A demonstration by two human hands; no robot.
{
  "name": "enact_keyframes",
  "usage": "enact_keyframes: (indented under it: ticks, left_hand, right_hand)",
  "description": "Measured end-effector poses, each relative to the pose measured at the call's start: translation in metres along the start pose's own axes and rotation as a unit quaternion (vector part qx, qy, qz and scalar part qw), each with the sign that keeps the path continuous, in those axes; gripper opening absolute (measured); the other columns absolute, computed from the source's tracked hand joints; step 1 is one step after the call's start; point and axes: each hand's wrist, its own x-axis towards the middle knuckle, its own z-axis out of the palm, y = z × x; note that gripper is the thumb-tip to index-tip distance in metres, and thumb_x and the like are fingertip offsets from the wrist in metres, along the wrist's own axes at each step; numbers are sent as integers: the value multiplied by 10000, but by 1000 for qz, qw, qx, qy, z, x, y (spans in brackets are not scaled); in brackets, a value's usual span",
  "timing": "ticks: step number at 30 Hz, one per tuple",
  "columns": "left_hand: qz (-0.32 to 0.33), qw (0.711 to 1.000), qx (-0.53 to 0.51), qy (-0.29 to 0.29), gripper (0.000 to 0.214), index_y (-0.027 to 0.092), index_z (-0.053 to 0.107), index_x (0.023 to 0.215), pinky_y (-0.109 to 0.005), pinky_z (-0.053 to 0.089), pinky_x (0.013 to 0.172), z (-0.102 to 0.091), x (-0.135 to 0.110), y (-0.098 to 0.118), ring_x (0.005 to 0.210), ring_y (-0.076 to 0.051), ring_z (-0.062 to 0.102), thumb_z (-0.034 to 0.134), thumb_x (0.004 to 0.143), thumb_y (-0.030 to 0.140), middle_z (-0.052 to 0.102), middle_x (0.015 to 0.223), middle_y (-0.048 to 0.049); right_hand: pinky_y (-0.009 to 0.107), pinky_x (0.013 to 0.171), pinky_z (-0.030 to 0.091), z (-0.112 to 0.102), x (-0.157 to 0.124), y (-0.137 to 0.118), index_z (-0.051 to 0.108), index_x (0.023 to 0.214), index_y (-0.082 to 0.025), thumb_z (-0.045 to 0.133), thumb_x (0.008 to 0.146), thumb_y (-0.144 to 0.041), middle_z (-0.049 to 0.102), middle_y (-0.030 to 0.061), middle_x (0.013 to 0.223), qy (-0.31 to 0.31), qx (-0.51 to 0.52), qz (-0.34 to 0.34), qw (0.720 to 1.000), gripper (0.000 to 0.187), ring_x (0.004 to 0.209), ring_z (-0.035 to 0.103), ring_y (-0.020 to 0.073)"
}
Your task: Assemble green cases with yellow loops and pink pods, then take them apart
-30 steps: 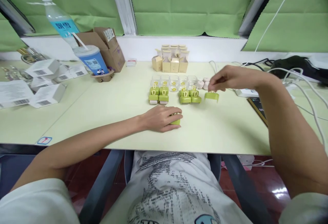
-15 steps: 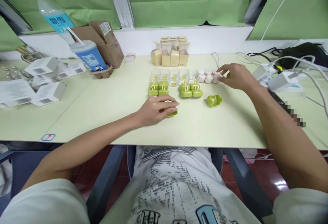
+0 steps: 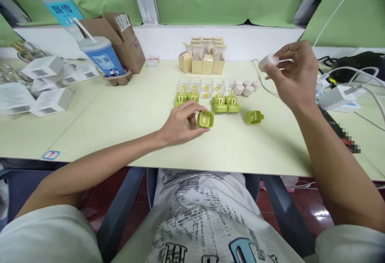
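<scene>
My left hand (image 3: 185, 123) pinches a small green plastic cup-shaped case (image 3: 206, 119) by its sides, its open hollow turned towards me. My right hand (image 3: 293, 72), raised above the right side of the table, grips a pale pink puff (image 3: 267, 62) between thumb and fingers. More pink puffs (image 3: 248, 90) sit in a cluster at the back. Left of them stand clear round containers (image 3: 206, 88) with yellow marks. Green cases with cream loops (image 3: 221, 106) stand in two groups, one partly hidden behind my left hand. Another open green case (image 3: 254, 117) lies apart on the right.
Small cream boxes (image 3: 202, 62) with raised flaps stand by the wall. At the left are white cartons (image 3: 57, 100), a blue drink cup (image 3: 105, 58), a brown cardboard box (image 3: 132, 50) and a plastic bottle (image 3: 61, 10). Cables and a white charger (image 3: 335, 96) lie at the right.
My right hand has lifted up and away from the cluster with a pink puff in it. My left hand has raised the green case and tipped its opening towards me.
</scene>
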Motion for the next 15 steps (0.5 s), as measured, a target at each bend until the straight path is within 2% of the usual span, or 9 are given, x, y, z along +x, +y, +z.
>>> enact_keyframes:
  ticks: [1, 2, 4, 6, 9, 13, 15]
  left_hand:
    - [9, 999, 21, 32, 426, 226, 759, 1298, -272, 606, 671, -1, 1, 1, 812, -134, 688, 927, 921, 330, 762, 1147, -56]
    - [18, 997, 45, 63, 425, 235, 761, 1311, -288, 619, 695, -2, 2, 2, 858, -153, 703, 912, 920, 306, 760, 1149, -57]
    - [36, 988, 94, 113, 447, 250, 763, 1332, -329, 645, 759, -7, 5, 4, 933, -186, 724, 893, 905, 270, 753, 1125, -52]
    - [51, 980, 133, 140, 477, 259, 761, 1339, -384, 666, 848, -11, 7, 5, 1016, -223, 744, 893, 881, 267, 746, 1110, -47]
    - [60, 977, 148, 140, 494, 269, 759, 1336, -437, 670, 939, -13, 8, 7, 1080, -250, 748, 896, 861, 272, 728, 1110, -44]
    - [48, 980, 132, 141, 483, 259, 765, 1313, -377, 649, 827, -8, 6, 10, 981, -217, 699, 899, 849, 277, 678, 1078, -42]
    - [46, 982, 125, 135, 472, 258, 762, 1311, -388, 655, 852, -7, 5, 10, 1043, -232, 707, 894, 859, 291, 687, 1143, -59]
  right_hand:
    - [412, 894, 642, 7, -8, -11, 612, 1204, -305, 819, 992, -479, 784, 133, 1291, -26, 126, 0, 992, 344, 1051, 784, 262]
    - [417, 870, 647, 15, -17, -22, 618, 1193, -310, 860, 970, -505, 808, 97, 1159, -70, 230, 15, 971, 382, 988, 793, 258]
    - [408, 825, 660, 36, -37, -38, 687, 1171, -303, 952, 878, -546, 809, 18, 998, -126, 335, 23, 933, 464, 871, 795, 236]
    - [402, 827, 688, 56, -55, -48, 750, 1160, -295, 960, 875, -591, 829, 22, 1052, -185, 359, 34, 914, 461, 888, 790, 220]
    - [392, 857, 719, 72, -71, -53, 812, 1166, -280, 957, 894, -601, 841, 47, 1123, -220, 384, 28, 896, 446, 983, 795, 221]
    - [388, 877, 738, 73, -74, -51, 864, 1148, -278, 991, 880, -549, 856, 42, 1126, -233, 408, 42, 882, 401, 942, 807, 201]
    - [390, 882, 740, 72, -73, -49, 889, 1128, -277, 1010, 861, -529, 866, 40, 1133, -246, 408, 52, 877, 386, 888, 808, 187]
